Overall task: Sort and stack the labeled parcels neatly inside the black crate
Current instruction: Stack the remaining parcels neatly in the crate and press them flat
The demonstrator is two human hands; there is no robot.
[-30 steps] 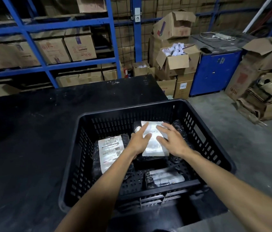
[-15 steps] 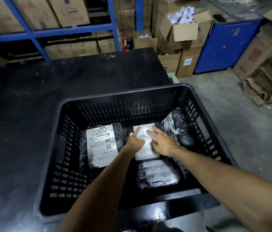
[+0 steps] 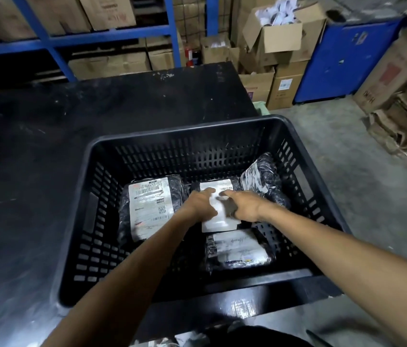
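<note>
My black crate [image 3: 92, 176] sits on the dark table [image 3: 34, 146], right in front of me. I will go from left to right.

On the left side of the crate floor lies a big black parcel [image 3: 151, 209] with a white label facing up. Its long side runs away from me, toward the far wall of the crate. It is just beside my left hand [image 3: 198, 205].

In the middle is the parcel I am working on, the middle parcel [image 3: 216, 196], also with its white label up. It lies right under both my hands, and its long side runs away from me too. My left hand rests on its left part and my right hand [image 3: 243, 205] on its right part. My fingers are spread and press flat on the label. They are not closed around anything. Both hands are equally near, almost touching each other.

In front of it, closer to me, lies a small parcel [image 3: 237, 249], turned sideways.

At the far right, a wrapped black parcel [image 3: 263, 179] leans against the crate wall.

I think I should slide the middle parcel straight next to the left one, so they line up.
</note>
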